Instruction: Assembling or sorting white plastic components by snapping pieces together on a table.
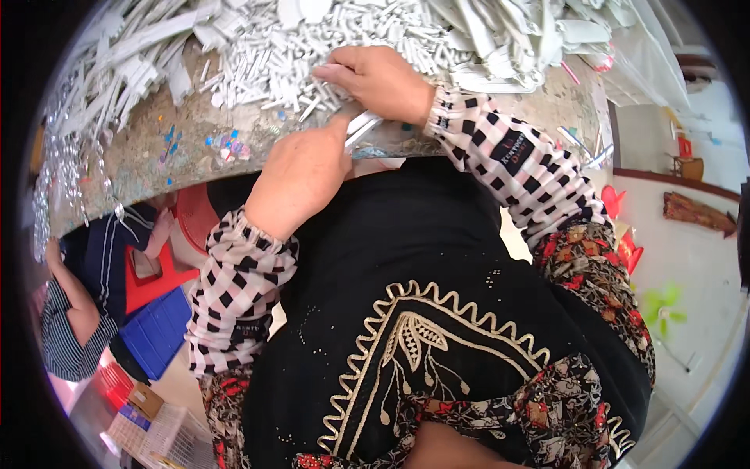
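Observation:
My left hand [303, 173] is closed near the table's front edge. A few narrow white strips [361, 129] stick out from its fingers toward the right. Just beyond, my right hand [384, 84] is curled with thumb and forefinger close together, over the near side of a heap of short white sticks [266, 66]. Whether a stick is between those fingertips I cannot make out. The strips pass close below the right palm. Both wrists wear checkered sleeve covers.
Long white strips [137, 78] lie at the table's left, and larger white pieces [500, 47] at the right. Colored flakes [228, 144] dot the worn tabletop [187, 125]. Silvery tinsel [66, 172] hangs off the left edge. Another person's arm [78, 301] is beside a blue crate [156, 332].

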### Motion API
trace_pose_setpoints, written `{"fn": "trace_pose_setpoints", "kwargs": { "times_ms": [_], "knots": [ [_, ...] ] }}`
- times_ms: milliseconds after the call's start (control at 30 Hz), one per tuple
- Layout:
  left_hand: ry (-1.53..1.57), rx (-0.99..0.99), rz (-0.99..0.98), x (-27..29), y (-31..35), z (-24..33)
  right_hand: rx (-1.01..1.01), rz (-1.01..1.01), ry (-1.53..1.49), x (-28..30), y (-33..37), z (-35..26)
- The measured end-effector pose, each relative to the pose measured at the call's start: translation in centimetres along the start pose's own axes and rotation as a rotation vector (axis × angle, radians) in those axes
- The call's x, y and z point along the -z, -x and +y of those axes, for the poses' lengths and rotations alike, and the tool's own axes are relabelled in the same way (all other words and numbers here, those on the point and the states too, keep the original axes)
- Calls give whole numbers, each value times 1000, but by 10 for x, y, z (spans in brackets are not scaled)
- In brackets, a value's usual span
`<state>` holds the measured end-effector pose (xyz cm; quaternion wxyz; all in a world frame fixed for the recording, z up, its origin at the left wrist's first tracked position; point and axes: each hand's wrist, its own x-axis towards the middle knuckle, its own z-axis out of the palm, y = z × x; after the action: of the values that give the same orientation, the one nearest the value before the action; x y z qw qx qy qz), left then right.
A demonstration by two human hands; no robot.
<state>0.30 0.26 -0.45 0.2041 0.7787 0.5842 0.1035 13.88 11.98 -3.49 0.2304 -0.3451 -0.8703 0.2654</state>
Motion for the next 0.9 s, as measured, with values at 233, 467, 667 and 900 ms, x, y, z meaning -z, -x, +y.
{"fn": "trace_pose_setpoints", "kwargs": {
  "times_ms": [233,467,667,900],
  "knots": [
    [686,119,207,14,-1,11,-329,339,-744,39,62,-32],
    [1682,-25,155,-5,-47,76,-389,-110,-1108,51,148,-40],
    [1657,43,-202,-42,-75,113,-695,330,-698,100,217,-18],
    [1244,74,-309,-62,-83,73,-554,909,298,206,266,31]
  ]
}}
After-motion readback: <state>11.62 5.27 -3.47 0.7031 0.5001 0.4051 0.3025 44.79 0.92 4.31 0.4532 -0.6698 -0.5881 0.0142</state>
